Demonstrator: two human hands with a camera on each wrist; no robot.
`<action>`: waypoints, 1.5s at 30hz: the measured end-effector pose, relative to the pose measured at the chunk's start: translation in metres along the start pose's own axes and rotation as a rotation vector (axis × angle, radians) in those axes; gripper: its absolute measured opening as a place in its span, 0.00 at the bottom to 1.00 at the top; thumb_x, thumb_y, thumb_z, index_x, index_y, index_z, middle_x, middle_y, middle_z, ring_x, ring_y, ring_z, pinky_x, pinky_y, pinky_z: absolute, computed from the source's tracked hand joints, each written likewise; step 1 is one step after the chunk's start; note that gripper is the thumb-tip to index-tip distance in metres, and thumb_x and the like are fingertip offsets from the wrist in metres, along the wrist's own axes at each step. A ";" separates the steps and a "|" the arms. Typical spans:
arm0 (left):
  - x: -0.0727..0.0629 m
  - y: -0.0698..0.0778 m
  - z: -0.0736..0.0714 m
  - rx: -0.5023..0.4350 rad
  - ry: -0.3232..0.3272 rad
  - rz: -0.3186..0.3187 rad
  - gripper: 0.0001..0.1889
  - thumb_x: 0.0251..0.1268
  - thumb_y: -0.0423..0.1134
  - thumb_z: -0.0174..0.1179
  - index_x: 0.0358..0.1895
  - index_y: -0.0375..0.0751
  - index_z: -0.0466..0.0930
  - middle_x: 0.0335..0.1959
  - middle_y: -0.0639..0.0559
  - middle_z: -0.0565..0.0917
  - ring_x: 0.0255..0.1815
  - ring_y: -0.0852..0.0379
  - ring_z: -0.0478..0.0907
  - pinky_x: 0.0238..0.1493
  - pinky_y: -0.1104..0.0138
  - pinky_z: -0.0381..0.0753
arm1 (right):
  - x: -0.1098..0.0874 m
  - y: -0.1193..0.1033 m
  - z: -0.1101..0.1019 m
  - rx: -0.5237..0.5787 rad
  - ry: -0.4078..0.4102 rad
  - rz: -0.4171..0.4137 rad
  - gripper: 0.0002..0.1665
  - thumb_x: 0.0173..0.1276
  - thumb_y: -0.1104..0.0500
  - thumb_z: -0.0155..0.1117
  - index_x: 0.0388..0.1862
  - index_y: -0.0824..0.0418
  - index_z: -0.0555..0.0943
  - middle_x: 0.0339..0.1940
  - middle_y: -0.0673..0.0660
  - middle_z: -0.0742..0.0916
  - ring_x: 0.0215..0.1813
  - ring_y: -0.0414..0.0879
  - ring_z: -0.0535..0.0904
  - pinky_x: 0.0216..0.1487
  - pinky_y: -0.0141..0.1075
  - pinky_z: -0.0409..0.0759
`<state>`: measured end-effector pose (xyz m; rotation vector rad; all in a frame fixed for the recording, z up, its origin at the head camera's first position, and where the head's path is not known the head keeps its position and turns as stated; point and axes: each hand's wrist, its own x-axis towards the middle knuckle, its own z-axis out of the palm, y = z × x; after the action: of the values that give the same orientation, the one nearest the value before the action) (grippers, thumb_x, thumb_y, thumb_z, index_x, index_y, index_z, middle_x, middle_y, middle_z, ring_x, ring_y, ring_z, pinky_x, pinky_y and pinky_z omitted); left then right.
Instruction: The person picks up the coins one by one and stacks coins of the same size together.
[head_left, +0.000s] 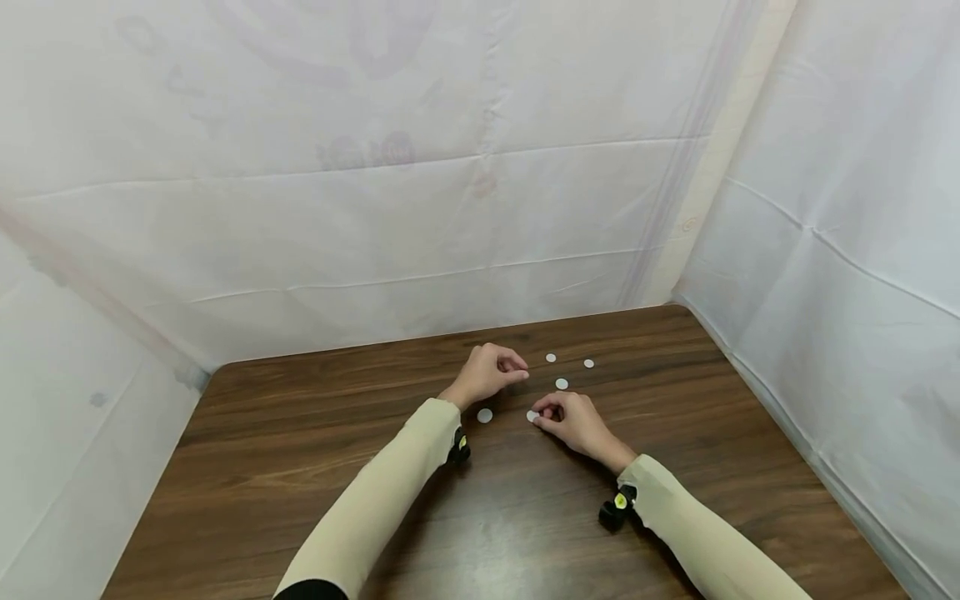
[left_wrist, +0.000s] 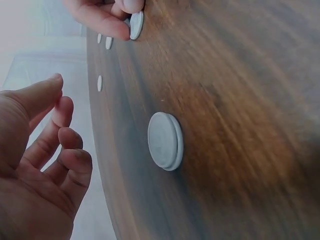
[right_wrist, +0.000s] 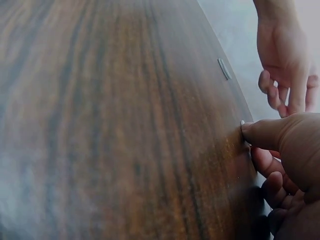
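My right hand (head_left: 579, 423) pinches a small white disc (head_left: 532, 416) between thumb and fingers, low over the brown tabletop. In the left wrist view that disc (left_wrist: 136, 25) shows beside the fingertips. My left hand (head_left: 486, 373) hovers above the table, fingers loosely curled and nothing visible between them. Just below it in the head view lies a white disc stack (head_left: 485, 415); from the left wrist, two discs (left_wrist: 165, 141) sit one on the other, slightly offset.
Beyond the right hand, three more white discs (head_left: 562, 384) lie spread on the wooden table (head_left: 315, 467). White sheeting (head_left: 420, 250) hangs behind the table and along both sides. A small black device is strapped to each wrist.
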<state>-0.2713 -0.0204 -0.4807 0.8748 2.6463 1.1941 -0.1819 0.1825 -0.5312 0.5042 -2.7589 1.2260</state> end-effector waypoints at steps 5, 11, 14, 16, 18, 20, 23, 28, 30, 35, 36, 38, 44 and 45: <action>0.011 0.000 0.003 0.000 -0.019 0.005 0.03 0.67 0.38 0.71 0.40 0.45 0.91 0.26 0.57 0.87 0.21 0.60 0.77 0.29 0.68 0.77 | 0.001 0.000 0.001 0.013 -0.001 0.001 0.03 0.66 0.59 0.75 0.38 0.55 0.90 0.25 0.41 0.82 0.24 0.36 0.72 0.29 0.31 0.71; 0.024 0.001 0.006 -0.016 -0.065 0.014 0.05 0.66 0.36 0.71 0.43 0.40 0.91 0.25 0.52 0.86 0.19 0.59 0.77 0.29 0.68 0.76 | 0.002 -0.002 0.001 0.019 -0.020 -0.012 0.03 0.68 0.59 0.74 0.39 0.56 0.90 0.26 0.42 0.82 0.25 0.35 0.71 0.29 0.31 0.71; 0.032 0.000 0.009 -0.028 -0.077 0.007 0.08 0.65 0.35 0.72 0.45 0.39 0.91 0.23 0.51 0.85 0.18 0.58 0.77 0.28 0.68 0.76 | 0.002 -0.002 0.000 0.027 -0.014 -0.016 0.03 0.68 0.59 0.74 0.39 0.56 0.90 0.26 0.42 0.82 0.25 0.35 0.71 0.30 0.31 0.71; 0.036 -0.001 0.013 -0.033 -0.089 0.002 0.09 0.65 0.35 0.72 0.46 0.39 0.90 0.23 0.52 0.85 0.19 0.59 0.76 0.28 0.69 0.76 | 0.002 -0.002 -0.001 0.028 -0.009 -0.012 0.03 0.68 0.59 0.75 0.39 0.55 0.90 0.26 0.42 0.82 0.25 0.35 0.71 0.29 0.31 0.71; 0.040 0.000 0.017 -0.031 -0.108 0.005 0.10 0.64 0.35 0.73 0.47 0.39 0.90 0.24 0.51 0.85 0.20 0.60 0.76 0.29 0.69 0.75 | 0.002 -0.001 -0.001 0.024 -0.004 -0.009 0.03 0.67 0.59 0.75 0.38 0.55 0.90 0.25 0.42 0.82 0.25 0.35 0.71 0.29 0.31 0.70; 0.044 0.003 0.020 -0.021 -0.132 0.014 0.10 0.63 0.36 0.74 0.47 0.39 0.90 0.25 0.51 0.85 0.21 0.61 0.75 0.30 0.70 0.75 | 0.002 0.000 -0.001 0.020 0.000 -0.008 0.03 0.67 0.59 0.75 0.38 0.55 0.90 0.25 0.42 0.82 0.25 0.35 0.71 0.29 0.31 0.70; 0.047 0.007 0.025 0.008 -0.175 0.028 0.10 0.63 0.36 0.74 0.47 0.41 0.91 0.24 0.51 0.85 0.22 0.63 0.74 0.30 0.71 0.73 | 0.001 0.001 0.000 0.013 0.003 -0.009 0.03 0.67 0.59 0.75 0.39 0.55 0.90 0.26 0.41 0.82 0.25 0.35 0.71 0.29 0.31 0.70; 0.053 0.013 0.030 0.057 -0.255 0.025 0.10 0.63 0.37 0.74 0.46 0.41 0.91 0.22 0.50 0.84 0.20 0.64 0.72 0.27 0.72 0.71 | 0.001 0.001 0.001 0.018 0.000 -0.011 0.03 0.67 0.59 0.75 0.39 0.55 0.90 0.26 0.41 0.82 0.25 0.35 0.71 0.30 0.31 0.71; 0.055 0.013 0.032 0.066 -0.278 0.020 0.10 0.62 0.37 0.75 0.46 0.41 0.90 0.22 0.50 0.84 0.19 0.64 0.71 0.26 0.73 0.71 | 0.001 0.001 0.002 0.021 0.002 -0.014 0.03 0.67 0.59 0.75 0.39 0.56 0.90 0.27 0.41 0.82 0.25 0.35 0.71 0.30 0.31 0.71; 0.059 0.012 0.034 0.065 -0.311 0.008 0.11 0.61 0.37 0.75 0.46 0.41 0.90 0.23 0.48 0.85 0.18 0.65 0.70 0.24 0.74 0.68 | 0.001 0.002 0.002 0.017 0.004 -0.016 0.03 0.67 0.59 0.75 0.39 0.55 0.90 0.27 0.41 0.82 0.25 0.35 0.71 0.29 0.31 0.71; 0.060 0.012 0.034 0.066 -0.316 0.006 0.11 0.61 0.37 0.75 0.47 0.41 0.90 0.23 0.48 0.85 0.18 0.64 0.70 0.24 0.74 0.68 | 0.001 0.002 0.002 0.016 0.004 -0.015 0.03 0.67 0.59 0.75 0.39 0.55 0.90 0.27 0.41 0.82 0.25 0.35 0.71 0.29 0.31 0.71; 0.061 0.012 0.035 0.072 -0.322 0.006 0.11 0.62 0.37 0.75 0.47 0.42 0.91 0.22 0.49 0.85 0.18 0.64 0.69 0.24 0.73 0.68 | 0.001 0.002 0.002 0.012 0.004 -0.013 0.03 0.67 0.59 0.75 0.40 0.55 0.90 0.27 0.41 0.82 0.25 0.35 0.71 0.29 0.31 0.71; 0.062 0.011 0.038 0.094 -0.332 0.019 0.11 0.62 0.38 0.75 0.46 0.42 0.91 0.22 0.51 0.85 0.18 0.64 0.71 0.24 0.73 0.69 | 0.000 0.002 0.002 0.013 0.006 -0.011 0.03 0.67 0.60 0.75 0.40 0.55 0.90 0.27 0.41 0.82 0.25 0.35 0.71 0.30 0.31 0.71; 0.062 0.011 0.038 0.097 -0.333 0.021 0.10 0.62 0.38 0.75 0.46 0.43 0.92 0.22 0.51 0.85 0.18 0.64 0.71 0.24 0.73 0.69 | 0.000 0.002 0.002 0.014 0.006 -0.009 0.03 0.67 0.60 0.75 0.40 0.55 0.90 0.27 0.41 0.82 0.25 0.35 0.71 0.30 0.31 0.71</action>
<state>-0.3055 0.0443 -0.4910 1.0196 2.4440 0.8424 -0.1826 0.1824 -0.5339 0.5129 -2.7423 1.2435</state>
